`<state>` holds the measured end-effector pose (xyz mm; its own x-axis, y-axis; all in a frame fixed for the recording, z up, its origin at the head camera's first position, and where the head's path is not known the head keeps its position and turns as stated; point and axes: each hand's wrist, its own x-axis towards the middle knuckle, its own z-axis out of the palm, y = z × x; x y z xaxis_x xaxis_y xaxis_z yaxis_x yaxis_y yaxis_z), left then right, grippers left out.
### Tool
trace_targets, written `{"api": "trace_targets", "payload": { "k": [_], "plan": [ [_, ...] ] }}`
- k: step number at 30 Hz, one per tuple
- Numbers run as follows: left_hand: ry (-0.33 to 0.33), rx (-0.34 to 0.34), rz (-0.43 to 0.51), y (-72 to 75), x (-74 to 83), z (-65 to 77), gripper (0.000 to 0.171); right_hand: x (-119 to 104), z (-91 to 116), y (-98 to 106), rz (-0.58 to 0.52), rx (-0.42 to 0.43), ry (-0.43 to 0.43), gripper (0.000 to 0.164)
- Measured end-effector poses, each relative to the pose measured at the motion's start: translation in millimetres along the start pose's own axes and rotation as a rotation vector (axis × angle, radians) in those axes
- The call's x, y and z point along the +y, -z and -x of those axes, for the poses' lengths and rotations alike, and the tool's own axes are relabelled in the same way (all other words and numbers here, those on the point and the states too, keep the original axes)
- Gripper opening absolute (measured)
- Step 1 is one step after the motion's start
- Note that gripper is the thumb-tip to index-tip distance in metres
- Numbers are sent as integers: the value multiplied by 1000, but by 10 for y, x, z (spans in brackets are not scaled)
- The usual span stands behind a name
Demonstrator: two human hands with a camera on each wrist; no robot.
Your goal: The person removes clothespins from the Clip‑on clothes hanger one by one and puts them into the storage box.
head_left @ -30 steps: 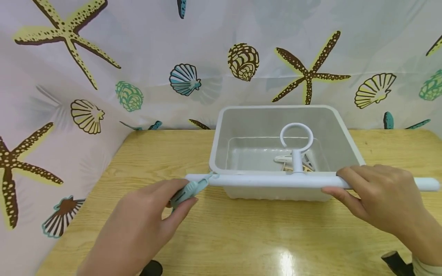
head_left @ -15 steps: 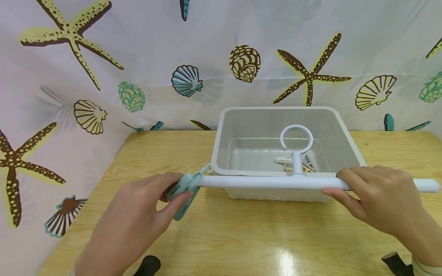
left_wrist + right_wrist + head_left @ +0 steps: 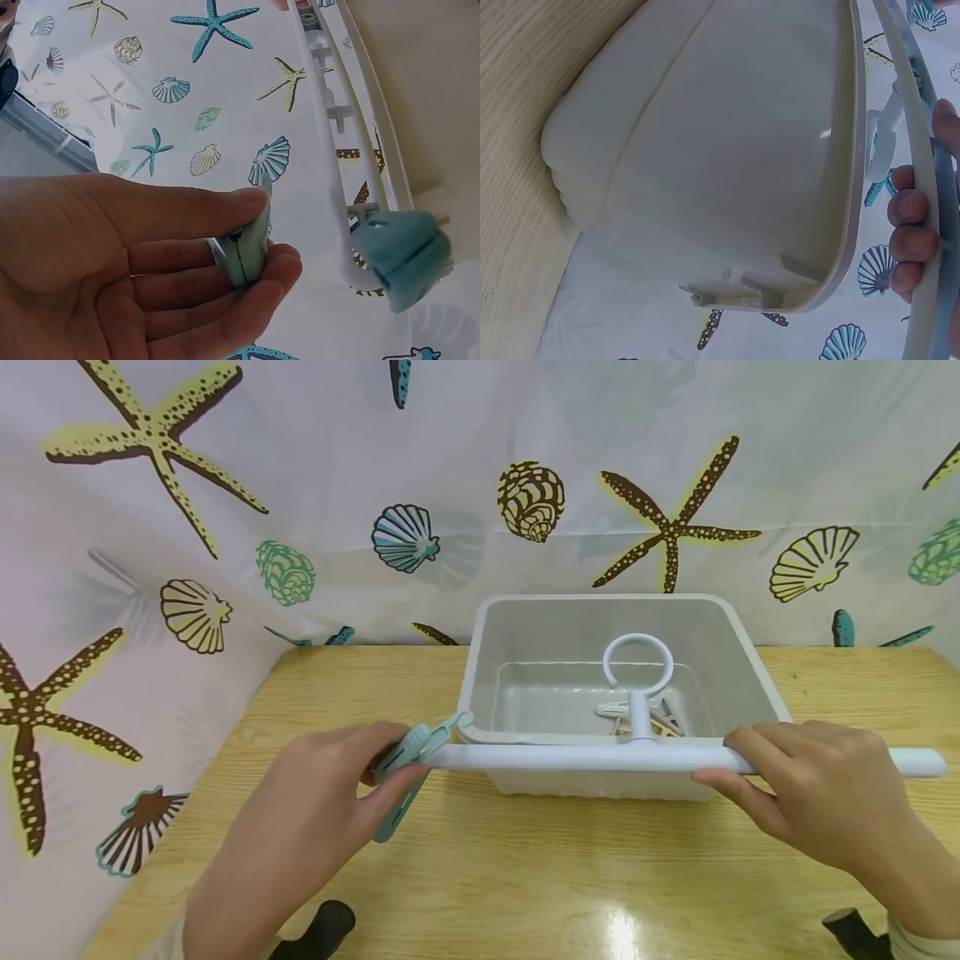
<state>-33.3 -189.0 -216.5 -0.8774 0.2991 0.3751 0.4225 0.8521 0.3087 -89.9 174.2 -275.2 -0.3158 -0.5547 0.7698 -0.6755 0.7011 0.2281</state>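
My left hand (image 3: 292, 835) pinches a pale teal plastic clothespin (image 3: 412, 748) between thumb and fingers. A small ring sits at its tip, and it overlaps the left end of a white clothes hanger (image 3: 570, 757). Below the fingers, a slotted teal strip (image 3: 401, 815) shows. In the left wrist view, a teal piece (image 3: 405, 259) appears at the end of the hanger's bar, apart from the held clothespin (image 3: 247, 251). My right hand (image 3: 810, 793) grips the bar near its right end, fingers (image 3: 915, 244) curled round it. The hanger's round hook (image 3: 639, 637) points up.
Behind the hanger stands a grey-white plastic tub (image 3: 600, 783) on the wooden table (image 3: 525, 885). Inside it lie a few clothespins (image 3: 617, 709), partly hidden by the hook's stem. A cloth (image 3: 465, 460) printed with shells and starfish hangs behind and to the left.
The left hand has turned the clothespin at the hanger's left end. Its ring tip now angles up, and a teal strip has come into sight below. The right hand's grip stays the same.
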Motion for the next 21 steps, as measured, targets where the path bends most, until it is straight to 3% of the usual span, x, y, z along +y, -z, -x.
{"api": "trace_targets", "payload": {
  "k": [21],
  "plan": [
    [-40,-49,11,26,6,-143,14,-12,16,12,4,-3,0,58]
  ]
}}
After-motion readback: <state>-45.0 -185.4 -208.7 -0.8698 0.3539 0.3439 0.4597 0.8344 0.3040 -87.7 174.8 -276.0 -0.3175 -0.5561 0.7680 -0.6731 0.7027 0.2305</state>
